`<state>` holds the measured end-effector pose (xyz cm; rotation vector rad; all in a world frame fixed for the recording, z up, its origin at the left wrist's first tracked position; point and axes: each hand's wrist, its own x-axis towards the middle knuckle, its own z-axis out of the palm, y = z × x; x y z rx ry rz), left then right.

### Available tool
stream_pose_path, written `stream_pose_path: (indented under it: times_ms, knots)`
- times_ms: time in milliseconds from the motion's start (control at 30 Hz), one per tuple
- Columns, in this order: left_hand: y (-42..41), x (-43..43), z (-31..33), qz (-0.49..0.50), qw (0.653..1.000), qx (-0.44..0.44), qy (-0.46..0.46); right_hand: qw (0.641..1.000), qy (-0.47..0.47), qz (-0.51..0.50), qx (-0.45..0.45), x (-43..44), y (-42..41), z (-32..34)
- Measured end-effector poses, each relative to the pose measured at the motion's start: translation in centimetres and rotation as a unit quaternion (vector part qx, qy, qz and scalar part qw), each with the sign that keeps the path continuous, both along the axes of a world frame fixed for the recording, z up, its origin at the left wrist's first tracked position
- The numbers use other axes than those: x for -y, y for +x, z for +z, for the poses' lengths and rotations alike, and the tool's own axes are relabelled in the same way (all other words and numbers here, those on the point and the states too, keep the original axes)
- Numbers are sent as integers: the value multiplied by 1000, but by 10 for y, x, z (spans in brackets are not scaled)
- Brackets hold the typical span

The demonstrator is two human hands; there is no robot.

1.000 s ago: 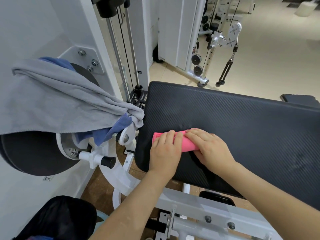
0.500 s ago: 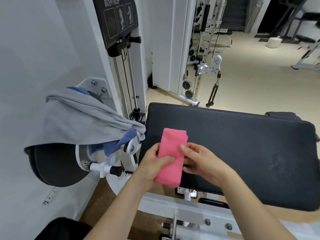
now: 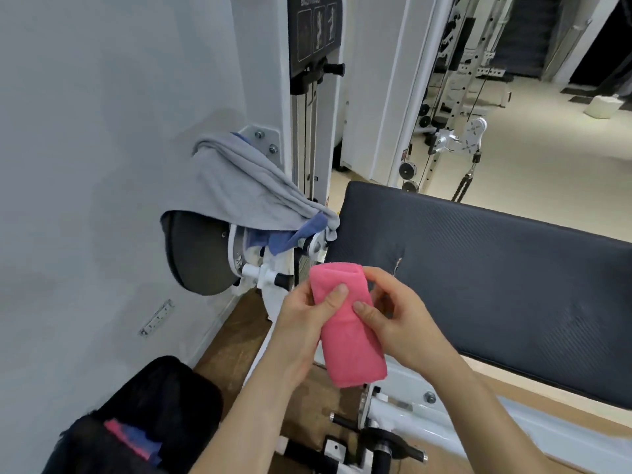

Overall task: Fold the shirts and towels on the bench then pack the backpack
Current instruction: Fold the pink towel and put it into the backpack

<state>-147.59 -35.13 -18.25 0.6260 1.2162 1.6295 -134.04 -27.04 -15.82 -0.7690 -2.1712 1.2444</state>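
Low at the left: open black backpack (image 3: 136, 422) on the floor, showing pink and blue folded cloth inside. Above it, draped over a round black machine pad (image 3: 198, 254): loose grey shirt (image 3: 239, 196) with a blue cloth (image 3: 294, 234) tucked beneath, both unfolded. Toward the middle: left hand (image 3: 307, 323) gripping the folded pink terry towel (image 3: 349, 333) at its left edge, thumb pressed across the front, fingers wrapped behind. Towel held upright in the air before the near left corner of the black padded bench (image 3: 496, 285), apparently lifted clear of its surface. Just right of that: right hand (image 3: 400, 319) pinching the towel's right edge, thumb on the front, fingers curled behind. Reads as the carry between folding and packing, with this fold finished and the backpack next. Calls for swinging the bundle down and left to the bag's mouth, keeping a firm grip against any springing open of the layers, then laying it flat on the cloth already packed. Against half a second ago: same two-handed hold, towel drawn nearer the body, backpack far more in view. Against a second ago: no longer pressed flat on the bench under both palms.
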Motion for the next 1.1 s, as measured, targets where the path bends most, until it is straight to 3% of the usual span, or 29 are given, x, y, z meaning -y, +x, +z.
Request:
stream_pose_path:
  times_ms: [200,233,300,367,433,500,700,867,1000,1100]
  knots:
    - [25,65,-4,152,987,-54,-15,983,128,120,54,54,-8,-7]
    - [33,75,-6,190,980,-53,-12,984,103,136,40,62,-5,-14]
    - [45,100,-13,238,970,-59,2,983,-62,175,10,76,2,-27]
    - [60,128,-22,258,962,-86,-16,942,-216,256,12,88,10,-41]
    - [71,155,-31,285,953,-90,-51,902,-272,332,34,107,17,-57]
    - [77,180,-41,319,942,-66,-73,891,-284,351,40,128,17,-69]
    - [68,227,-49,341,934,24,-106,912,-242,332,17,166,-5,-87]
    - [26,259,-59,302,942,-35,-140,919,-216,328,26,187,-47,-107]
    - [-29,277,-84,333,932,-2,-141,881,-293,358,100,202,-96,-128]
    - [-81,284,-115,344,926,48,-149,867,-292,371,161,206,-141,-149]
